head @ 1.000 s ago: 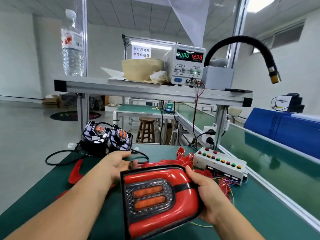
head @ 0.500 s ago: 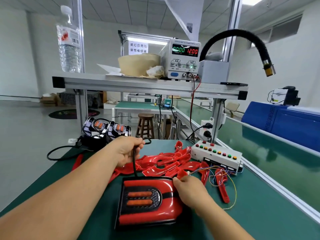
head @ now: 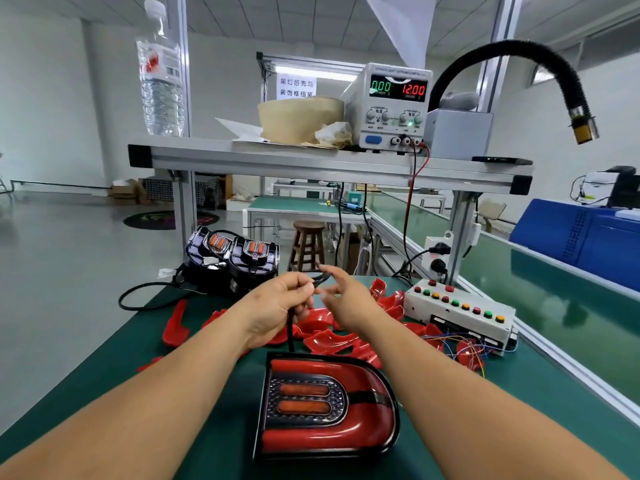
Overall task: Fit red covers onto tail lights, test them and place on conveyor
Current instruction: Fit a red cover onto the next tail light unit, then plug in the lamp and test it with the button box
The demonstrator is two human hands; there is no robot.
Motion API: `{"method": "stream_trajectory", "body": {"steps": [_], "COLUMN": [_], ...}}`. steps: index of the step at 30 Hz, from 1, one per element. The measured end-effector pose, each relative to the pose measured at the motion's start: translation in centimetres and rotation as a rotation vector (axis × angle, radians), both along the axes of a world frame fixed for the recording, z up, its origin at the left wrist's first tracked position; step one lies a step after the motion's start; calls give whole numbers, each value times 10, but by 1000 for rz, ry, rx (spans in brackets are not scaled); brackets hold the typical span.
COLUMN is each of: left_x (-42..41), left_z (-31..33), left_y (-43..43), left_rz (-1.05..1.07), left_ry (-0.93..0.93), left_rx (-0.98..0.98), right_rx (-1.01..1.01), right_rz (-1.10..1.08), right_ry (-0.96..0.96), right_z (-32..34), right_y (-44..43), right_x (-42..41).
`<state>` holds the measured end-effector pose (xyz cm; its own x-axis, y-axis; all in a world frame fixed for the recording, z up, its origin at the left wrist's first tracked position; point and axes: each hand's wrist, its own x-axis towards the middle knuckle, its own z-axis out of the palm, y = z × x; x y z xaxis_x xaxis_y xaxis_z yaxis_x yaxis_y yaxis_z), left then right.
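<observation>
At frame centre the left hand [head: 277, 306] pinches a thin black cable [head: 290, 336] hanging down to the glossy red-covered tail light [head: 329, 407], which lies lower centre on the green worktop [head: 104, 358]. The right hand [head: 346, 303] is just beside the cable's tip, fingers loosely spread and holding nothing.

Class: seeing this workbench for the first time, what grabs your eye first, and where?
The red-covered tail light lies nearest on the green bench, between both forearms. Just beyond it, the left hand pinches a black cable. On the shelf, a power supply glows 12.00 in red.
</observation>
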<state>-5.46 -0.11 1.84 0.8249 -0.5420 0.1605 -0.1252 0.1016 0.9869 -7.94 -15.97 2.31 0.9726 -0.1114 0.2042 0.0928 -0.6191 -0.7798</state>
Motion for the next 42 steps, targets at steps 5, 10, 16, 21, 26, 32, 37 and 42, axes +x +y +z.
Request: {"method": "stream_trajectory", "body": {"steps": [5, 10, 16, 21, 26, 32, 37, 42], "left_x": [-1, -3, 18, 10, -20, -38, -40, -41], "left_z": [-7, -6, 38, 102, 118, 97, 84, 67], "left_y": [6, 24, 21, -7, -38, -32, 22, 68], "left_rz": [-12, -53, 21, -198, -277, 79, -48, -207], "left_ry": [-2, 155, 311, 209, 173, -276, -358, -268], "left_rx": [-7, -86, 144, 553, 698, 686, 487, 371], "right_rx": [-67, -350, -729, -806, -864, -551, -314, -577], "right_rz": [-170, -251, -199, -119, 10, 62, -269, -165], "right_ry": [-290, -541, -924, -1073, -1073, -1006, -767, -437], "right_z": [6, 14, 30, 25, 5, -15, 0, -17], "right_y": [-2, -7, 11, 45, 67, 45, -14, -27], "right_x": [7, -9, -44, -66, -86, -107, -119, -101]}}
